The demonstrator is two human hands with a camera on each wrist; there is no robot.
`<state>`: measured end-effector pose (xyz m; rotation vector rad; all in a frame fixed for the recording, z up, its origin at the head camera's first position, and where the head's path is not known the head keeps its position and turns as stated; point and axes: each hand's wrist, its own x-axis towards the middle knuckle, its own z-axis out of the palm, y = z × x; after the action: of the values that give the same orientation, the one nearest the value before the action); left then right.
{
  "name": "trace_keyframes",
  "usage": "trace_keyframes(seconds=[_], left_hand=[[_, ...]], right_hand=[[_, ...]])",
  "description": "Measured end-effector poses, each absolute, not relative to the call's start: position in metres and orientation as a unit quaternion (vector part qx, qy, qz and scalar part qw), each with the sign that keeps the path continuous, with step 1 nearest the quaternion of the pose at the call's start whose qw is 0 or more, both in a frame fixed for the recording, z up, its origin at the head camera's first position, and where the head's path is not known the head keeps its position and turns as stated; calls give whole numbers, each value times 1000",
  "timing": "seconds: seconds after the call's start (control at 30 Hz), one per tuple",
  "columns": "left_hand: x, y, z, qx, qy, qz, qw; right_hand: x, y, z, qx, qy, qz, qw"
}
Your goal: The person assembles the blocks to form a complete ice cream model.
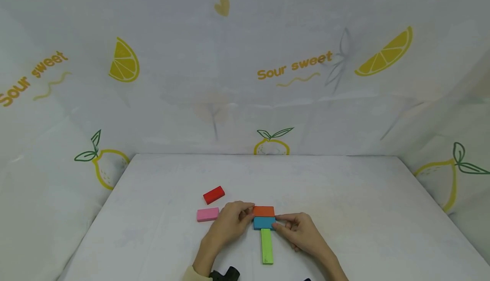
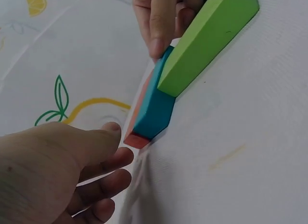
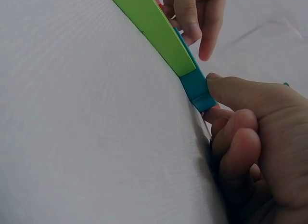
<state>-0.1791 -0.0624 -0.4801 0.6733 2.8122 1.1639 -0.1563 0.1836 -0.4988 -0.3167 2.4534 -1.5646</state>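
An orange block point(image 1: 263, 211), a blue block point(image 1: 264, 223) and a long green block point(image 1: 266, 247) lie against one another on the white table. The orange and blue ones sit crosswise, orange at the far side, and the green one runs toward me from the blue one's near side. My right hand point(image 1: 304, 233) pinches the right end of the blue block, its thumb on the block and index finger at the end near the orange one. Beside the left end my left hand point(image 1: 229, 223) holds nothing; the left wrist view shows its fingertips just apart from the blocks.
To the left, a pink block point(image 1: 207, 214) lies close by my left hand, with a red block point(image 1: 214, 195) tilted behind it. A black object point(image 1: 226, 274) shows at the bottom edge by the left wrist. A lemon-printed cloth point(image 1: 172, 68) hangs behind the table.
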Motion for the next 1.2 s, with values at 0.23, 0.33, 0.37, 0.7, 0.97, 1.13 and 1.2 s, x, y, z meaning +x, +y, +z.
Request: trace_keyframes(seconds=[0.23, 0.33, 0.37, 0.7, 0.97, 1.13, 1.2], left_hand=[[-182, -80, -474, 199, 909, 367, -10], [-183, -88, -471, 203, 905, 374, -20], [-183, -90, -470, 204, 903, 376, -23], [-185, -102, -469, 212, 901, 378, -22], [-187, -117, -468, 204, 900, 386, -12], [-188, -127, -467, 202, 899, 388, -4], [-188, -129, -467, 198, 899, 390, 2]], right_hand=[[-157, 184, -498, -102, 838, -527, 105], [-157, 184, -498, -104, 838, -525, 104], [-157, 184, -498, -104, 838, -526, 104], [-157, 184, -497, -105, 835, -530, 107], [-156, 184, -497, -103, 835, -529, 110], [-156, 184, -498, -103, 835, -530, 108], [-156, 184, -498, -103, 833, -532, 108]])
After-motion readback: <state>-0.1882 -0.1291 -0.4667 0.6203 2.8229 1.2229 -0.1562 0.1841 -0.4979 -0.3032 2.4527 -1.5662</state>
